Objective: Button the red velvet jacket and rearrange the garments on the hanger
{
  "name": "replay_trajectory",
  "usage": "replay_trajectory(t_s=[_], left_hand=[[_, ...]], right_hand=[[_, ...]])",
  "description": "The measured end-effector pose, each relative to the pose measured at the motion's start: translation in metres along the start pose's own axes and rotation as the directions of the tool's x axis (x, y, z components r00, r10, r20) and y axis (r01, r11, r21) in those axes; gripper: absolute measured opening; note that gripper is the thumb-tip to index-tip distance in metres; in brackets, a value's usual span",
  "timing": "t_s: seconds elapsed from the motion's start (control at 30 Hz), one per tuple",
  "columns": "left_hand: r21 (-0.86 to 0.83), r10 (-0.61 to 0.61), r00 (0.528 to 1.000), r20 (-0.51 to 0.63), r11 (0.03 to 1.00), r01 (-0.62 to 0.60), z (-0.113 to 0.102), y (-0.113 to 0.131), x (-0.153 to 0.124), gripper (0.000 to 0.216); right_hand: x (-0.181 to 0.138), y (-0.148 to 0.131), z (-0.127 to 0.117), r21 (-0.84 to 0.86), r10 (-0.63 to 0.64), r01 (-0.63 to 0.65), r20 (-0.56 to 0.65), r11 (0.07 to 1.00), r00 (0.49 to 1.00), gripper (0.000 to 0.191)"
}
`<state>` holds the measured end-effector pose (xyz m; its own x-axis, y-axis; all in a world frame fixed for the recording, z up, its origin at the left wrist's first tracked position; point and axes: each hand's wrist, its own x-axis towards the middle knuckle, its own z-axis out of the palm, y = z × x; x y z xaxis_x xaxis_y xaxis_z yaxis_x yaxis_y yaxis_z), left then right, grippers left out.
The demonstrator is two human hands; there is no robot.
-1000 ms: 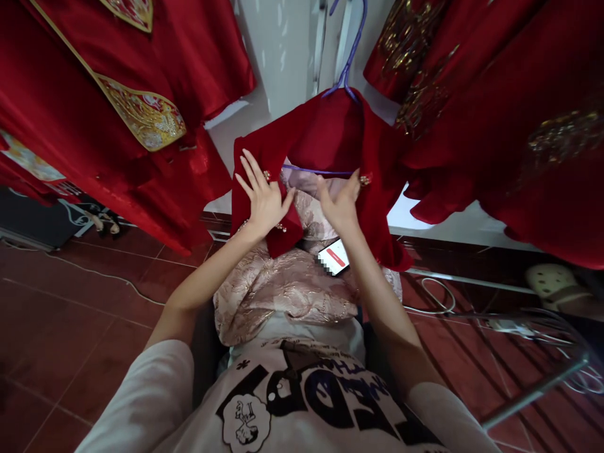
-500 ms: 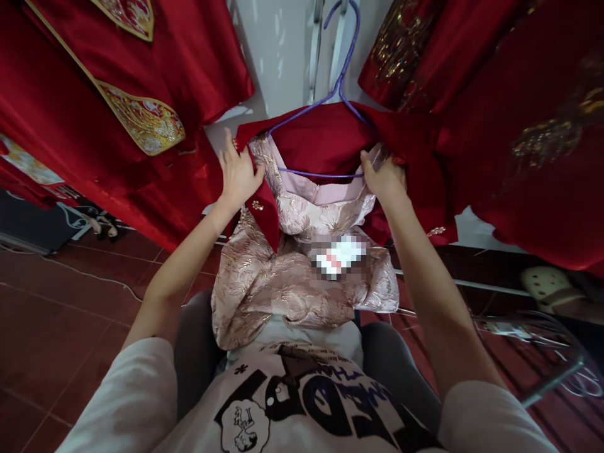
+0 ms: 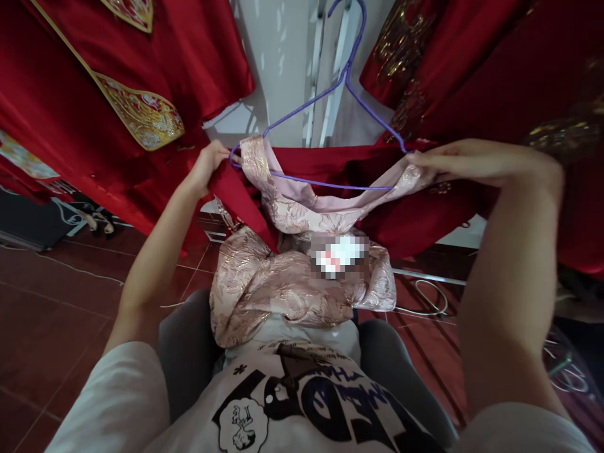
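A pink-and-gold brocade dress (image 3: 292, 286) lies bunched across my lap, its top raised on a purple wire hanger (image 3: 325, 182). The hanger's left end pokes out beside one shoulder strap. Closed around the edge of a red garment (image 3: 248, 211), my left hand (image 3: 207, 167) is right by that end; its fingertips are partly hidden. At the opposite end, my right hand (image 3: 460, 160) pinches the other strap against the hanger. The red garment hangs slack behind the dress, below the hanger's shoulders. A pixelated bright patch (image 3: 340, 255) covers part of the dress.
Red embroidered garments (image 3: 141, 113) hang on the left, and more red ones (image 3: 495, 82) on the right. A pale panel with metal rails (image 3: 283, 63) stands behind the hanger. Cables and shoes (image 3: 101, 220) lie on the red tiled floor (image 3: 61, 296).
The red garment has come down off the hanger's shoulders, leaving them bare. My left hand has moved outward and closed; my right hand has swung outward with the strap to the hanger's end.
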<state>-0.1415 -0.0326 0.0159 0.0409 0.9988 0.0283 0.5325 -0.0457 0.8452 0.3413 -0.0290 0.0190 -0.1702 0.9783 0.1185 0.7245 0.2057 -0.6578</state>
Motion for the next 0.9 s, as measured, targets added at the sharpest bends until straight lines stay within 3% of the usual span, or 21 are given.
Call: replay_trajectory(t_s=[0.03, 0.1, 0.17, 0.27, 0.3, 0.37, 0.43, 0.5, 0.57, 0.67, 0.8, 0.9], left_hand=[[-0.018, -0.089, 0.991, 0.104, 0.996, 0.091, -0.006, -0.003, -0.004, 0.067], [0.087, -0.229, 0.949, 0.215, 0.973, 0.215, -0.013, -0.013, -0.009, 0.074], [0.238, -0.23, 0.962, 0.15, 0.952, 0.191, -0.014, -0.025, -0.008, 0.074], [0.381, -0.002, 0.995, -0.101, 0.924, 0.041, -0.005, -0.036, 0.004, 0.071], [0.414, 0.103, 0.976, -0.194, 0.91, -0.014, 0.001, -0.036, 0.009, 0.07], [0.473, 0.312, 0.894, -0.323, 0.871, -0.133, 0.015, -0.029, 0.019, 0.064], [0.529, 0.474, 0.813, -0.339, 0.81, -0.251, 0.033, -0.018, 0.027, 0.061], [0.565, 0.538, 0.794, -0.283, 0.763, -0.315, 0.052, -0.005, 0.034, 0.059], [0.584, 0.537, 0.805, -0.251, 0.747, -0.317, 0.066, 0.005, 0.039, 0.053], [0.608, 0.489, 0.832, -0.262, 0.753, -0.251, 0.074, 0.013, 0.042, 0.043], [0.584, 0.408, 0.849, -0.334, 0.797, -0.153, 0.058, 0.014, 0.043, 0.03], [0.491, 0.351, 0.857, -0.376, 0.86, -0.137, 0.04, 0.002, 0.049, 0.022]], right_hand=[[-0.009, -0.005, -0.002, 0.1, 0.037, -0.052, 0.143, 0.994, 0.989, 0.047], [-0.023, -0.011, -0.002, 0.236, 0.038, -0.09, 0.219, 0.968, 0.975, 0.047], [-0.029, -0.014, 0.005, 0.284, 0.017, -0.039, 0.081, 0.958, 0.997, 0.044], [-0.027, -0.016, 0.022, 0.244, 0.016, 0.021, -0.148, 0.969, 0.989, 0.034], [-0.024, -0.017, 0.03, 0.204, 0.023, 0.023, -0.219, 0.979, 0.975, 0.032], [-0.019, -0.02, 0.048, 0.079, 0.022, 0.008, -0.374, 0.997, 0.927, 0.03], [-0.015, -0.025, 0.068, -0.082, -0.048, 0.007, -0.515, 0.997, 0.856, 0.029], [-0.014, -0.028, 0.085, -0.192, -0.145, 0.035, -0.597, 0.981, 0.789, 0.032], [-0.014, -0.03, 0.097, -0.223, -0.181, 0.046, -0.636, 0.974, 0.75, 0.037], [-0.016, -0.028, 0.102, -0.217, -0.145, -0.003, -0.662, 0.976, 0.736, 0.044], [-0.015, -0.017, 0.093, -0.203, -0.05, -0.116, -0.665, 0.972, 0.745, 0.046], [-0.016, -0.008, 0.09, -0.162, -0.019, -0.122, -0.674, 0.979, 0.738, 0.045]])
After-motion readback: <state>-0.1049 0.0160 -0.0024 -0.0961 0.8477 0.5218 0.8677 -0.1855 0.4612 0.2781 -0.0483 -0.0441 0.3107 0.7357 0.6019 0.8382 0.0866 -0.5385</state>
